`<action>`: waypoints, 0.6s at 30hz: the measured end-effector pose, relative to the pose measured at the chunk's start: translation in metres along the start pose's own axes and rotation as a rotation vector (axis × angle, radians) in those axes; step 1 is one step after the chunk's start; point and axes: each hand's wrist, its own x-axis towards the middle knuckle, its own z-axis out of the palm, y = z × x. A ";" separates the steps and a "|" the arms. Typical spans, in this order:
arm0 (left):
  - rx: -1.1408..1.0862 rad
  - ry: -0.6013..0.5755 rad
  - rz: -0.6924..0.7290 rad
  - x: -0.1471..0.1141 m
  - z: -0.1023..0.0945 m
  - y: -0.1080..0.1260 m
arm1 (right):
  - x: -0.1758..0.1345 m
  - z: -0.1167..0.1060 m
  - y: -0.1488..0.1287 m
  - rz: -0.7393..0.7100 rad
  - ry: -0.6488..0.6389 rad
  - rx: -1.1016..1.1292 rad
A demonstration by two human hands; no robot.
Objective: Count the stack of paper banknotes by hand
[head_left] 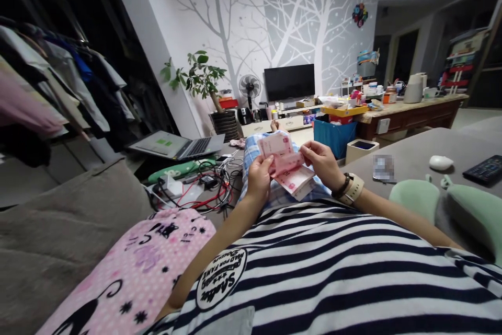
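Pink paper fills the space between the fingers: a stack of banknotes (290,170) is held in both hands above the lap, over the blue checked trousers (274,194). The left hand (259,177) closes around the left end of the stack, its thumb on top, and it lifts a few notes so that they stand up and bend toward the camera. The right hand (321,162) pinches the right side, fingers narrow on the upper notes, while the rest of the stack lies flatter below, fanned a little at its lower right corner.

I judge that the counting is somewhere in the middle: some notes are already raised and separated at the left, and a thicker part is not yet turned. How many are on each side, I cannot tell.

On the right wrist sits a watch with a beige strap (352,189). Further out, a striped shirt (337,267) covers the body, a pink cat-print pillow (137,267) lies at the left, and a laptop (176,145) stands open beyond tangled cables (207,188).
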 end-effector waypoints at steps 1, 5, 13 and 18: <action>-0.003 0.001 0.009 0.000 0.000 -0.003 | 0.000 -0.001 0.002 0.029 -0.002 0.010; 0.007 -0.004 0.021 -0.001 0.004 -0.010 | 0.003 -0.003 0.006 0.132 0.007 0.059; 0.062 0.000 0.051 -0.008 0.012 -0.011 | 0.006 -0.006 0.010 0.103 -0.011 0.028; 0.047 0.002 0.037 -0.007 0.013 -0.014 | 0.008 -0.008 0.015 0.067 -0.017 -0.001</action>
